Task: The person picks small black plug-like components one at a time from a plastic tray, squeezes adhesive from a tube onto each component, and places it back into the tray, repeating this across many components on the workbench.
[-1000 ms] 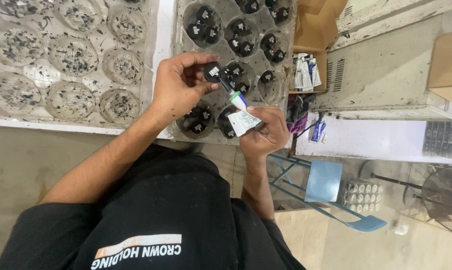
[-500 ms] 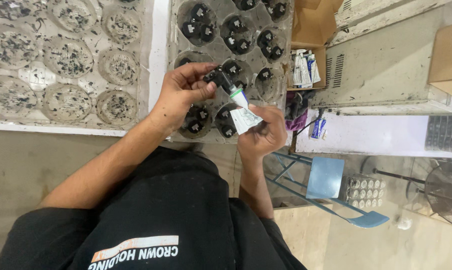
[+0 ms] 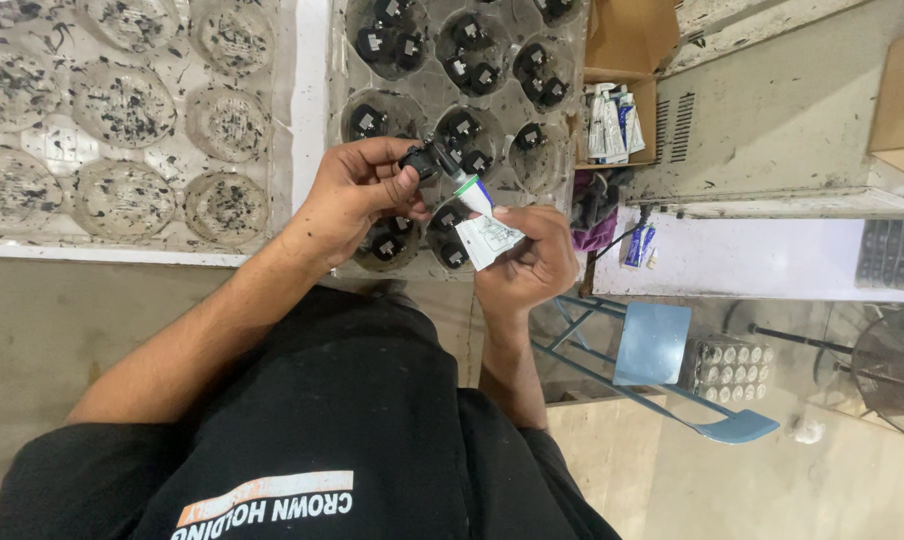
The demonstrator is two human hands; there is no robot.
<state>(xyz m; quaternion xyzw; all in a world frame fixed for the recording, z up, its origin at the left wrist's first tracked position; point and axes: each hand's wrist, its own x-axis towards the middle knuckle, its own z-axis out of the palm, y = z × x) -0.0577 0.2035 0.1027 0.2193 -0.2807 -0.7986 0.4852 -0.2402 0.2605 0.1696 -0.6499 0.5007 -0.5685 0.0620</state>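
Your left hand pinches a small black part between thumb and fingers, above the clear tray with round cups; your right hand is closed around a small white and green tube, squeezed flat at its bottom, and its nozzle touches the black part; both hands meet over the near edge of this tray; the cups of the tray hold more black parts of the same kind; to the left lies a second clear tray, whose cups are speckled with dark bits; beside the right edge of the first tray a brown cardboard box holds several more tubes; below the table stands a blue chair.
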